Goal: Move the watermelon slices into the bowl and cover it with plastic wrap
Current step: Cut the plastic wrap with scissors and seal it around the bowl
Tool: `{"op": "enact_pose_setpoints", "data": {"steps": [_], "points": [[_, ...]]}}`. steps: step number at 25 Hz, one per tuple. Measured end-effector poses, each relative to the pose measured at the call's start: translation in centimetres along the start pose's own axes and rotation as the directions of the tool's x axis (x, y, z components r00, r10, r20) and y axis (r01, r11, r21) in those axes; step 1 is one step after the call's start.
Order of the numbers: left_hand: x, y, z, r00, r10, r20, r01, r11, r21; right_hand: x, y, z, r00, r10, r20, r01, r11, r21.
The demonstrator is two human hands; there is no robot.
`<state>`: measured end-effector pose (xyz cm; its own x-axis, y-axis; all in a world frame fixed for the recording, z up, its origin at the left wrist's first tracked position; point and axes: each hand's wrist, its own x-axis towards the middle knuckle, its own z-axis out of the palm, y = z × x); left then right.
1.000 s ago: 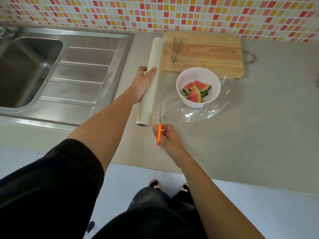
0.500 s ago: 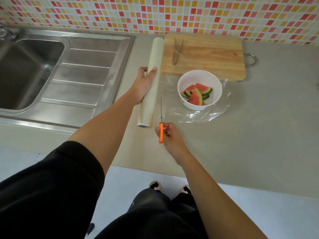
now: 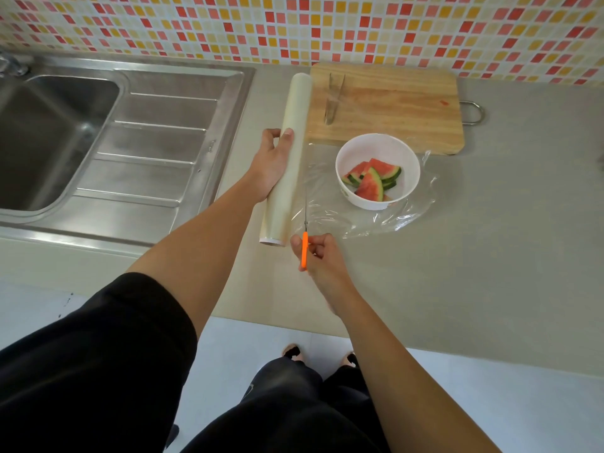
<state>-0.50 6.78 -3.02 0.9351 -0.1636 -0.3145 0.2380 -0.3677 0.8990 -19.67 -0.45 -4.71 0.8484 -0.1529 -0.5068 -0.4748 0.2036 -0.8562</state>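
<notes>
A white bowl point(image 3: 405, 150) holds several watermelon slices point(image 3: 371, 181) and stands on the counter just in front of the cutting board. A clear sheet of plastic wrap point(image 3: 330, 210) runs from the roll over and around the bowl, crumpled at its right side. My left hand point(image 3: 273, 163) grips the roll of plastic wrap point(image 3: 292, 125), which lies lengthwise left of the bowl. My right hand point(image 3: 318, 256) holds orange-handled scissors point(image 3: 304, 248), whose thin blades point away from me along the sheet beside the roll's near end.
A wooden cutting board point(image 3: 392, 109) with metal tongs point(image 3: 333, 98) lies against the tiled wall. A steel sink point(image 3: 49, 142) with a ribbed drainboard point(image 3: 157, 148) fills the left. The counter's front edge runs below my right hand; bare grey counter extends to the right.
The scissors and my right hand have edged slightly forward along the sheet. My left hand keeps holding the roll in place.
</notes>
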Motion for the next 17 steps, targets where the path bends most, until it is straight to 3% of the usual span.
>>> {"op": "enact_pose_setpoints", "data": {"steps": [17], "points": [[0.1,-0.3,-0.4,1.000,0.017,0.013,-0.017,1.000,0.002,1.7,-1.1,0.6,0.999,0.012,-0.045,-0.010,0.999,0.044]]}}
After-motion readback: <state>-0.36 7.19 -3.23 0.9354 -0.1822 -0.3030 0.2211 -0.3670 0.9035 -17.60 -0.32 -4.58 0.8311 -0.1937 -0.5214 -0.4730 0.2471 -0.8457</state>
